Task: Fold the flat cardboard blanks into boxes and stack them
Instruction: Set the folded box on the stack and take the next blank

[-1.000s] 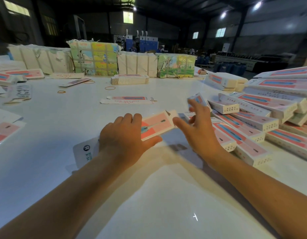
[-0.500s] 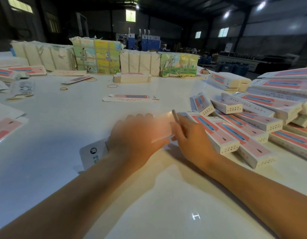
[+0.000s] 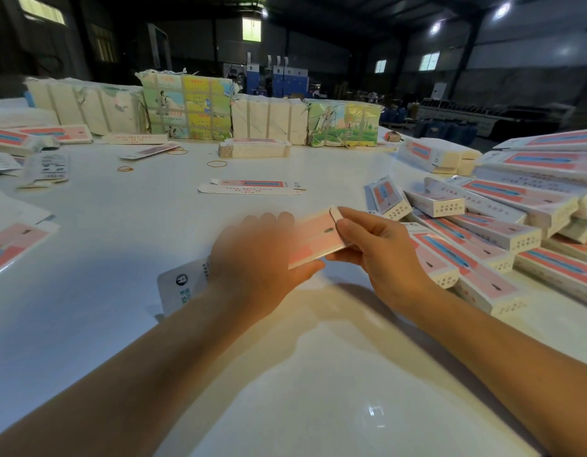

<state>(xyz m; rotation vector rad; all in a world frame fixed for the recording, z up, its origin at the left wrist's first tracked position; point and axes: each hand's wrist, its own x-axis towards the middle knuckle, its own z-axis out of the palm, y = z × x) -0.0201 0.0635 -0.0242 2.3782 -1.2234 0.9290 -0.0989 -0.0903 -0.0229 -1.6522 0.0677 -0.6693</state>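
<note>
In the head view, the person held one half-formed box [image 3: 315, 237] above the white tabletop [image 3: 127, 232], between both hands. The left hand [image 3: 255, 258] was blurred, but its grip seemed to wrap the near part of the box, with the thumb under the lower edge and the fingers over the top. The right hand [image 3: 381, 249] pinched the far end, where a small end flap [image 3: 335, 213] stood up beside its fingertips. In my judgement, the step in hand was to close this flap. To do it well, the left grip should keep the box body square and not crush it, while the right fingers bend the flap along its crease and tuck it inside without tearing. The box lay across both grips, with its pink face turned up and its far end slightly higher. The pile of finished boxes [image 3: 503, 232] lay just to the right of the right hand, near enough for stacking. One flat blank [image 3: 252, 187] lay further away on the tabletop, and wrapped bundles [image 3: 186, 103] stood along the far edge.
</note>
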